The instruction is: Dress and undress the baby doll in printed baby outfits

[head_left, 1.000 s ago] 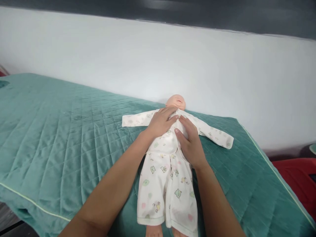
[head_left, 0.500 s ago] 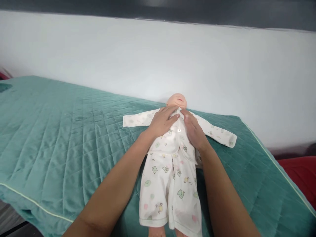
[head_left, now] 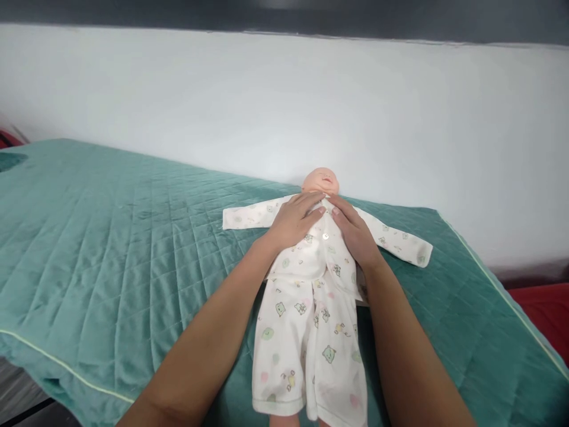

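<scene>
A baby doll [head_left: 319, 179] lies on its back, its head toward the wall and its feet toward me. It wears a white printed top [head_left: 306, 259] with long sleeves spread to both sides, and matching trousers [head_left: 288, 344]. My left hand [head_left: 297, 220] rests flat on the left side of the top's chest, fingers stretched toward the collar. On the other side of the front opening, my right hand [head_left: 354, 230] lies flat as well, its fingers near the collar. A button shows between the hands. The doll's own hands are hidden in the sleeves.
A green quilted cover [head_left: 133, 237] with pale piping lies under the doll. Behind it rises a white wall [head_left: 178, 101] with a dark band above. Something red [head_left: 540, 308] stands beyond the right edge, and grey floor [head_left: 20, 391] shows at lower left.
My right hand has settled flatter on the chest, its fingers now more visible. My left hand stays almost in place. The view has shifted slightly.
</scene>
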Available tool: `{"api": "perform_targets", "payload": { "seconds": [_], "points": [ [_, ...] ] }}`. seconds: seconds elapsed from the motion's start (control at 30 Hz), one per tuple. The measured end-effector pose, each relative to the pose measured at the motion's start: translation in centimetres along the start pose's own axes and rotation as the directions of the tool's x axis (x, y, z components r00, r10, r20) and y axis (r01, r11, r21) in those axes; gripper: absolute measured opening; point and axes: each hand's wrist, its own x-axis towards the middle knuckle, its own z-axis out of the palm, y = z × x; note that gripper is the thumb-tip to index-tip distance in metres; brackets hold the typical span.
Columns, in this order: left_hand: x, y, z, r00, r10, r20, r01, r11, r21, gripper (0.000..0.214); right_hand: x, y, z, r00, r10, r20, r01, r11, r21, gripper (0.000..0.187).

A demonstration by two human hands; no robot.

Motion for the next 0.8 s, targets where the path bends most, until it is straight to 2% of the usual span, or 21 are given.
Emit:
{"api": "perform_targets", "payload": {
  "seconds": [0.2,0.43,0.63,0.8],
  "points": [
    [-0.6,0.0,-0.2,1.000,0.022,0.006,-0.021,0.999,-0.032,0.044,-1.6,-0.1,-0.2,0.994,0.079,-0.079,-0.073,0.994,0.083,0.043],
    [-3.5,-0.9,-0.2,0.995,-0.102,-0.022,0.098,0.988,-0.120,0.050,-4.5,-0.8,0.4,0.986,0.139,-0.090,-0.130,0.986,0.101,0.053],
    [-8.0,-0.3,-0.5,0.976,-0.217,0.015,0.216,0.954,-0.209,0.058,-10.5,-2.3,0.8,0.993,0.120,-0.022,-0.121,0.991,-0.056,0.070],
    [-13.7,1.3,-1.2,0.965,-0.254,0.061,0.262,0.937,-0.231,0.059,-16.4,-4.7,0.8,0.991,0.125,0.046,-0.118,0.984,-0.136,0.064]
  ]
}}
